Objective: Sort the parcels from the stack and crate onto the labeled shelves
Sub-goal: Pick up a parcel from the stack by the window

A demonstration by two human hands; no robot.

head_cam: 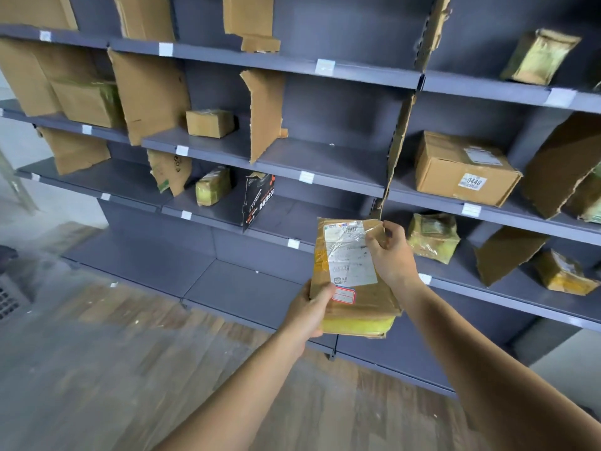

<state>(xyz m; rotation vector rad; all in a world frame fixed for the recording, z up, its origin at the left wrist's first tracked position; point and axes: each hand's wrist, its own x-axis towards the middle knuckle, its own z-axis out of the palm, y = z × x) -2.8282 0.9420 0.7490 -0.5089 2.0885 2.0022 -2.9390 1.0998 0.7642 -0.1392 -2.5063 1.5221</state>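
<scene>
Currently held up in mid-air before the shelving unit [325, 164], clear of every tier: flat brown parcel [361, 307], yellow tape along the near edge, face turned toward the head cam. Gripped at the lower-left corner by the left hand [309, 315], thumb pressed on the top face just beside a red-bordered sticker [343, 295], fingers curled underneath, prob. to carry the weight. Pinched at the upper-right corner by the right hand [390, 255], fingers curled round the far edge next to the white shipping label [349, 255]; looks like steadying & tilting so label + sticker can be read. Faint handwritten mark on the sticker, too small to make out. Judged step: checking the code before picking a bay, not yet placing.

Grey tiers split into bays by upright cardboard dividers [265, 115], plus one black printed divider [257, 200] lower down, presumably to keep sorted groups apart. Small white tags [306, 176] on the front lips, approx. one per bay; text unreadable. Already sitting in bays: small brown box [209, 123] mid-left, bigger carton marked 0448 [465, 170] on the right, taped yellow-green bundle [434, 237] just beyond the right hand, more further right & upper left. Stack and crate not in view. Wood-pattern floor [130, 353] below.

Next, prob.: match code to tag, then slide in flat w/ label outward. Risk of slipping w/ a corner-only pinch on glossy film if letting go w/ the left first.
</scene>
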